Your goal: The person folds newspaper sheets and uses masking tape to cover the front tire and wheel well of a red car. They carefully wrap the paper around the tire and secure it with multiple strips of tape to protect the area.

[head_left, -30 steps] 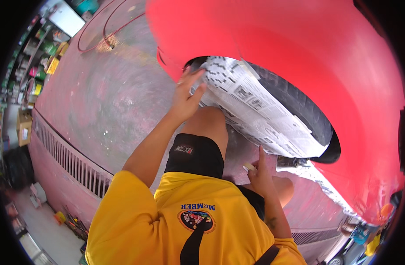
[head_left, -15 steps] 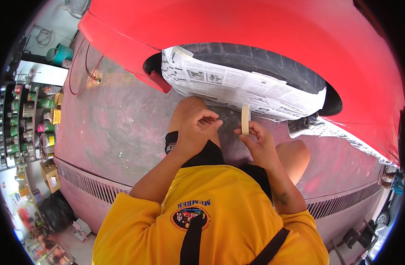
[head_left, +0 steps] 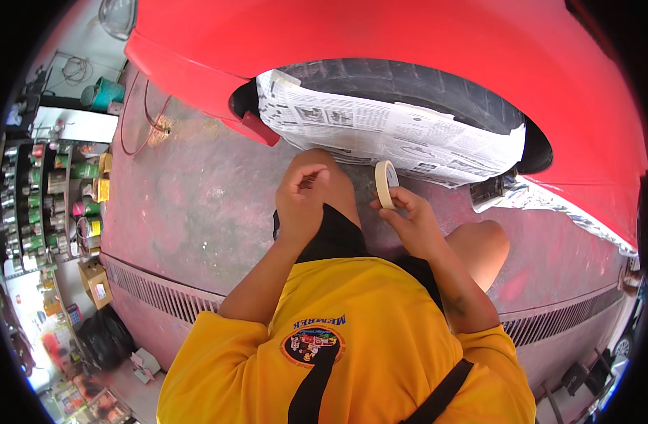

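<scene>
A roll of cream masking tape (head_left: 385,186) stands upright in my right hand (head_left: 413,225), pinched between thumb and fingers at its lower edge. My left hand (head_left: 301,201) is over my left knee with its fingers curled in; whether something small is inside cannot be seen. Ahead of both hands, a wheel (head_left: 402,83) of a red car (head_left: 380,32) is mostly covered by newspaper (head_left: 387,138), leaving the upper band of tyre tread bare. A pale strip of tape (head_left: 286,79) lies at the newspaper's upper left corner. Neither hand touches the newspaper.
Shelves of cans (head_left: 45,201) line the far left, with a cardboard box (head_left: 95,281) and black bag (head_left: 106,338) nearby. A red hose (head_left: 146,116) lies on the stained floor (head_left: 190,191). Floor grates (head_left: 161,291) run behind me. More paper (head_left: 557,208) covers the car's lower edge at right.
My left hand has drawn leftward, away from the tape roll, and its fingers have curled in more. The roll has tilted in my right hand, showing more of its opening.
</scene>
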{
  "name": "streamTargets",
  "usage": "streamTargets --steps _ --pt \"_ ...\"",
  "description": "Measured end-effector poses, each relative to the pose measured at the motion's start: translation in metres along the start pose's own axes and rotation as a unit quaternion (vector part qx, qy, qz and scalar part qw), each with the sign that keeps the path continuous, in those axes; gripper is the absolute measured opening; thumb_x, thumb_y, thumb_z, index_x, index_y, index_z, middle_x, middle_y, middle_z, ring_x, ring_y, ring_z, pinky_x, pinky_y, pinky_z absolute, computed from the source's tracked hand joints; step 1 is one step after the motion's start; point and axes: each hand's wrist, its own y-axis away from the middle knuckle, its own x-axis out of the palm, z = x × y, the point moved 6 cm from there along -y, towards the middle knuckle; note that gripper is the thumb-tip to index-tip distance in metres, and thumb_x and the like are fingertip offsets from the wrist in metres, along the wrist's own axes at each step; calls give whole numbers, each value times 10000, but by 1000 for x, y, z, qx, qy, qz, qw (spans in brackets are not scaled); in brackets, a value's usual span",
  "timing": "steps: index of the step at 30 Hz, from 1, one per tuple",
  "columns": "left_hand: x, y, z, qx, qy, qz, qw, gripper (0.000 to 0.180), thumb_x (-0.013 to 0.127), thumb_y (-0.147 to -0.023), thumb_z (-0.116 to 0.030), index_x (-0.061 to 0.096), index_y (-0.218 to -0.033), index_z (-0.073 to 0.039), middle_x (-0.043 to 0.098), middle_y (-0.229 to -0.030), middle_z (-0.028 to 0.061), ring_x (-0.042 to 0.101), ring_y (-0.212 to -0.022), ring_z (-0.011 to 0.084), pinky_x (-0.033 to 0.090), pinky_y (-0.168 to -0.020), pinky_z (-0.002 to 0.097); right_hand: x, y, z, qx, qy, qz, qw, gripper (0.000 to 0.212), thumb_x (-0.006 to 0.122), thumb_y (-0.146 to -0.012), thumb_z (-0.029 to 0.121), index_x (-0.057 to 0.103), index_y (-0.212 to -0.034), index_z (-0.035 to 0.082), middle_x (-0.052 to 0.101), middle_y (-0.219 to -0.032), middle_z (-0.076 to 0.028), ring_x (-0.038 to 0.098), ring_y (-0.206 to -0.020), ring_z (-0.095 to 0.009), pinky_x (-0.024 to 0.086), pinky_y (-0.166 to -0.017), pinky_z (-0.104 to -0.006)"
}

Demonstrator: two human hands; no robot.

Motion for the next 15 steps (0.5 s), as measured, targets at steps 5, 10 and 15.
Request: streamTargets --steps 5,10,15 --pt "-11 8 -4 -23 0 32 999 210 811 -885 -68 757 -1084 -26 744 -964 70 685 -836 167 550 -794 299 11 -3 -5 2 8 41 999 307 641 -977 -21 643 -1283 -28 751 -1159 -98 691 -1096 -160 509 -997 -309" --pt "5 13 -47 139 -78 119 980 370 887 -803 -122 738 -1133 -47 727 -1035 107 697 -947 286 550 -856 369 23 -14 0 11 24 61 998 272 630 -994 -20 652 -1265 -25 742 -1177 -83 675 -1103 -146 503 -1002 -306" --pt "9 8 -43 178 -139 147 963 573 935 -746 -142 675 -1251 -64 677 -1204 129 655 -1136 328 527 -980 402 30 -23 0 -3 93 57 994 243 665 -958 4 696 -1198 -9 742 -1107 -130 690 -1032 -234 516 -960 -349"
